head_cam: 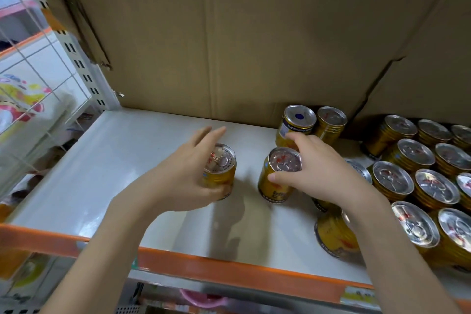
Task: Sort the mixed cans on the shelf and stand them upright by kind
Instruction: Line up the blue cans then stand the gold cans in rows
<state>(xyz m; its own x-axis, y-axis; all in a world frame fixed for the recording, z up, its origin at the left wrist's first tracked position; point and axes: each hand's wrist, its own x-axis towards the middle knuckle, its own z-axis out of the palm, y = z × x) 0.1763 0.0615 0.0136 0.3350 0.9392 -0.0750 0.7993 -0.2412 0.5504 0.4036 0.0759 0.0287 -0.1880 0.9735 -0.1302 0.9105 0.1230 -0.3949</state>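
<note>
Head view: right forearm hides part of a gold can lying near the white metal shelf (132,160) front edge; cans at the right edge cut off, labels unreadable. Left hand (183,173) wraps a short gold can (221,168) mid-shelf, fingertips extended. Right hand (313,168) grips a second gold can (277,176), upright, just beside the tall blue-dot-lidded can (297,125) at the back.

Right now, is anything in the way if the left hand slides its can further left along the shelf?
Nothing visible. The left hand holds one gold can, and the shelf to its left shows bare. The other cans all stand to the right, past the right hand and its can.
</note>
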